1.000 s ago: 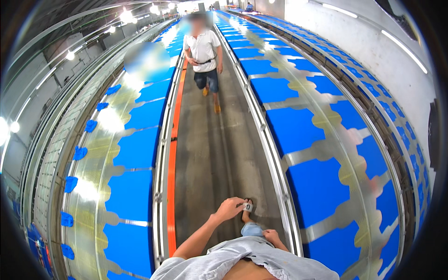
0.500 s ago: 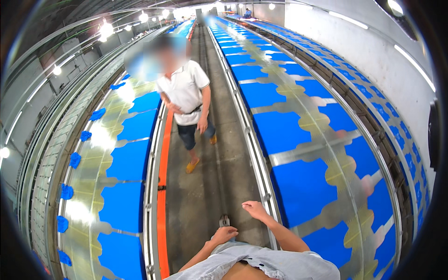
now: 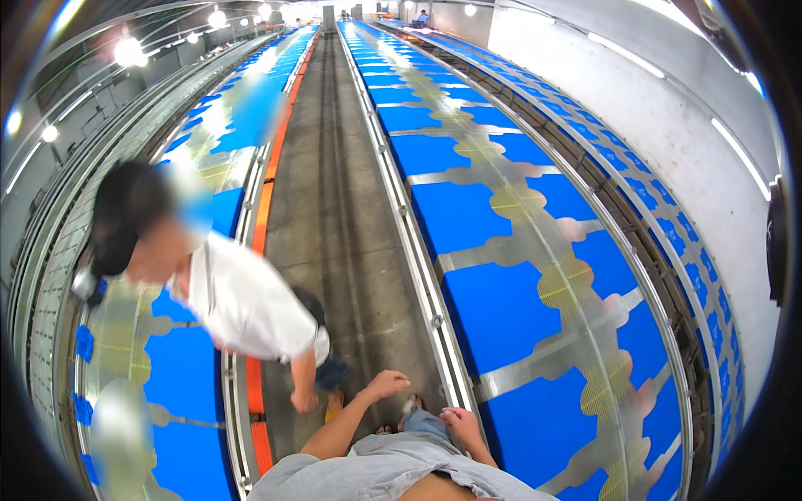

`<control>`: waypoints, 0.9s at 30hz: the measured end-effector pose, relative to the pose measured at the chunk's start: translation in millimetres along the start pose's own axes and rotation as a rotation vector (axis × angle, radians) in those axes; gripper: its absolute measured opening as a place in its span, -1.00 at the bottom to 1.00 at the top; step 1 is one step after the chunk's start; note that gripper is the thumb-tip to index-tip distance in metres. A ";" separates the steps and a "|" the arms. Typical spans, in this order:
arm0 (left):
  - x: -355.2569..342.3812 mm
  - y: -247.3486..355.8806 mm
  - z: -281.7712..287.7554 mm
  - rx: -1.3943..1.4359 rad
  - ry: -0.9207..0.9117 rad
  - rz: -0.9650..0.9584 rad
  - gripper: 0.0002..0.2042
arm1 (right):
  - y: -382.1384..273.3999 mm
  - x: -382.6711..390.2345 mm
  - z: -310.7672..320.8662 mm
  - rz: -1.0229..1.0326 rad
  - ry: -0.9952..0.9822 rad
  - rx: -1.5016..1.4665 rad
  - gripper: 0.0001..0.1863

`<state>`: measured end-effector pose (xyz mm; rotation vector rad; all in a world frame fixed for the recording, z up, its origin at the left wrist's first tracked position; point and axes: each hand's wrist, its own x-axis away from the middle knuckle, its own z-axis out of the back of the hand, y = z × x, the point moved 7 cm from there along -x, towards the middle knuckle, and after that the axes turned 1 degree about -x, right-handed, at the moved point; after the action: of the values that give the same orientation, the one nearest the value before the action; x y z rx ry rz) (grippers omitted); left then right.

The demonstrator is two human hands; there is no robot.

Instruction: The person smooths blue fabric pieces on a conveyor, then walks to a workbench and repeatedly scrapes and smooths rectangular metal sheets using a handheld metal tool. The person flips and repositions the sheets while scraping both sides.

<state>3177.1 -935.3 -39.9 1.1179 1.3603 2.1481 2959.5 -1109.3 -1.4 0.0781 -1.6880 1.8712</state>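
Observation:
My left hand [image 3: 388,385] swings in front of me over the aisle floor, fingers loosely bent and holding nothing that I can see. Lower and closer to my body, my right hand [image 3: 460,424] hangs beside the metal rail [image 3: 437,321] of the right-hand table, its fingers loosely curled and no object showing in it. Neither hand touches the blue fabric pieces [image 3: 493,305], which lie flat in rows on the long right-hand table. My feet [image 3: 412,407] show below the grey shirt.
A person in a white shirt [image 3: 251,292] leans over the left table on my left, close by. More blue pieces [image 3: 185,376] lie there. An orange strip [image 3: 261,217] runs along that table's edge. The concrete aisle [image 3: 334,209] stretches far ahead between the tables.
The person in white has come nearer and moved left, now bending over the left table. My left hand has swung forward and my right hand back toward my body.

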 end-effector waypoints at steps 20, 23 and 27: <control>-126.4 -151.1 285.7 0.175 0.487 0.994 -0.77 | -303.0 -417.4 -90.2 0.108 -0.235 -0.083 -0.66; -173.8 -146.3 367.0 0.157 0.507 0.837 -0.81 | -296.2 -463.8 -153.5 0.003 -0.334 -0.097 -0.67; -269.6 -6.4 541.3 0.416 0.840 0.236 -0.81 | -288.3 -534.8 -216.8 -0.304 -0.276 -0.128 -0.72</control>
<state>3764.2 -790.3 -40.3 0.4849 2.1945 2.7393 3604.3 -1120.4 -17.4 0.5320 -1.8545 1.5772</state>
